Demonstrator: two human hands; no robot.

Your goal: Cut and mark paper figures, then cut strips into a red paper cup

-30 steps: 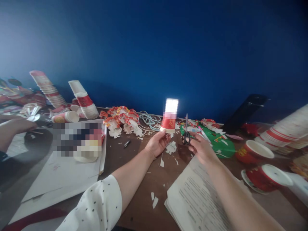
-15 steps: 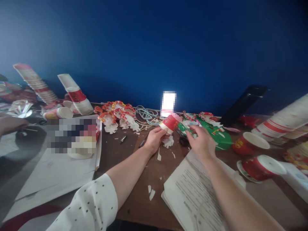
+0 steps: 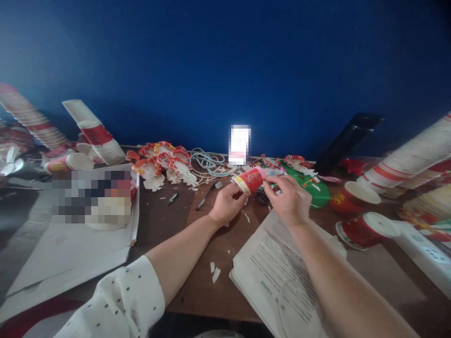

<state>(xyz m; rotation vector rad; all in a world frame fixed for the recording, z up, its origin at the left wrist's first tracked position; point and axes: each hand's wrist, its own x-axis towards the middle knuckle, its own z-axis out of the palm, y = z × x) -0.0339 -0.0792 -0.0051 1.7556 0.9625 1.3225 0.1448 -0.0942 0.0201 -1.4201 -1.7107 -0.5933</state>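
A red paper cup (image 3: 251, 180) with a gold band and a pink end lies tilted in my left hand (image 3: 227, 204), whose thumb and fingers are closed around its lower side. My right hand (image 3: 291, 197) meets the cup's pink end, thumb and index finger pinched there; whether they grip the rim or something small on it is hidden. Just under the cup sit black-handled scissors (image 3: 261, 197), partly covered. Behind my right hand is a green sheet (image 3: 319, 193) strewn with paper scraps. An open printed booklet (image 3: 271, 263) lies beneath my right forearm.
Cut paper pieces (image 3: 165, 164) pile up at the back left, beside a coiled pale cord (image 3: 207, 162). A marker (image 3: 210, 192) and a small black pen cap (image 3: 173, 198) lie nearby. Cup stacks (image 3: 405, 155) lean at both sides. A bright phone (image 3: 239, 144) stands against the wall.
My right hand has moved left from beside the cup onto its pink end, its fingers closing. The cup has tipped further onto its side. The whole view has shifted slightly.
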